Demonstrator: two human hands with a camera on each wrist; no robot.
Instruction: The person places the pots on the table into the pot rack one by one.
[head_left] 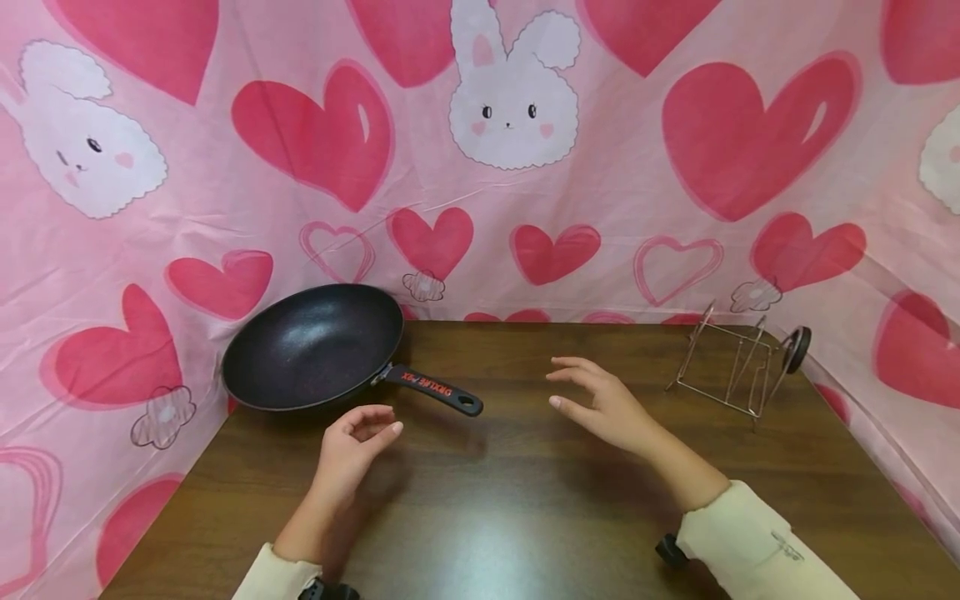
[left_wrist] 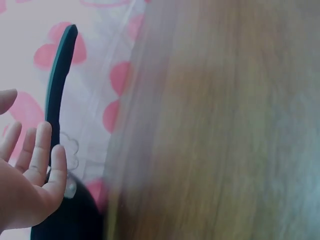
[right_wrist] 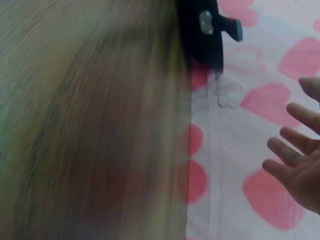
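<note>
The left hand [head_left: 348,450] and the right hand [head_left: 611,412] are well apart from each other, and neither of them holds anything. The left fingers are loosely bent; the right ones are nearly straight. Shadows lie below on the wooden table [head_left: 480,500], so both hands seem to be raised over it.

Just beyond the left hand is the black frying pan [head_left: 315,346], near the left back corner, with its hollow side up. Its handle [head_left: 435,390] points to the right and towards the person, probably because the wide bowl fills the corner and only this side leaves free room for it.

Beyond the right hand, near the right back part, a wire rack [head_left: 737,371] stands apart from it, with a black disc [head_left: 797,350] at its right end; how the disc is fixed, one cannot tell. Behind everything hangs a pink cloth [head_left: 517,196] with hearts and rabbits, probably as a screen.
</note>
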